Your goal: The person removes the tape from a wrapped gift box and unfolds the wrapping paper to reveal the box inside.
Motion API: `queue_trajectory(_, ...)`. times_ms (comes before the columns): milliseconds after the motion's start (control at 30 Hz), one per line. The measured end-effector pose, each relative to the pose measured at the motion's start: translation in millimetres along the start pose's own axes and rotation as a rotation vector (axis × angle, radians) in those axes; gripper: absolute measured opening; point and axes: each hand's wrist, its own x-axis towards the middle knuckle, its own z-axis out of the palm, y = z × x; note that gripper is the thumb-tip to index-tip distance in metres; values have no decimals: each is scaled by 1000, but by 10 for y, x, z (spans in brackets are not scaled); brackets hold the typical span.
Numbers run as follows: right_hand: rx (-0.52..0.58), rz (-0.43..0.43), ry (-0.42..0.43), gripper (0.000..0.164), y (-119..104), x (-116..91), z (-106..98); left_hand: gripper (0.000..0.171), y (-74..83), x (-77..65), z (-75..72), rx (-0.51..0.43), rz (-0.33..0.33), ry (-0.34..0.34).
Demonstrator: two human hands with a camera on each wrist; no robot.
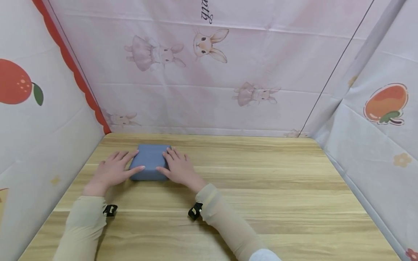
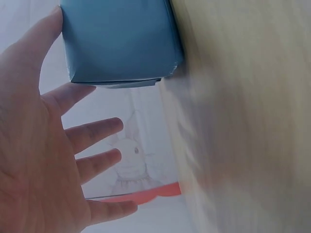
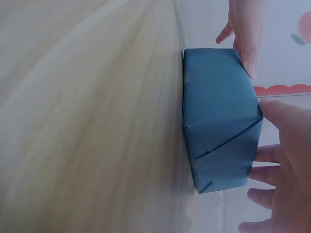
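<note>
Toward the back left of the tabletop [image 1: 261, 174] sits a box wrapped in blue paper [image 1: 150, 161], lying flat, with a hand at either side. The left hand [image 1: 112, 168] rests at its left side, fingers [image 2: 95, 134] spread apart — thumb laid over the near top edge, index at the side, the other three clear of the paper. The right hand [image 1: 179, 168] meets the opposite side, its thumb by the near top edge and its fingers fairly straight and slightly apart; the little one stands off the box. Folded flaps show on the end facing that hand.

Both forearms wear beige sleeves [image 1: 230, 224], each with a small black device [image 1: 111, 210] at the wrist. Behind the tabletop hangs a pink cloth [image 1: 202, 108] printed with rabbits — a white cloth [image 1: 49, 145] on my left carries a red fruit [image 1: 14, 82].
</note>
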Motion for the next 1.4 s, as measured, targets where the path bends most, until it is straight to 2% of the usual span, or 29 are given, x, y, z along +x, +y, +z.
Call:
queue_trajectory(567,-14,1,-12,72,213,-173,-95,93,286,51,3,17,1,-9)
queue_trajectory(867,-23,5,-22,71,333,-308,-163,90,483,52,16,49,27,50)
queue_trajectory(1400,-4,-10,-32,72,622,-547,-255,87,868,87,70,64,56,90)
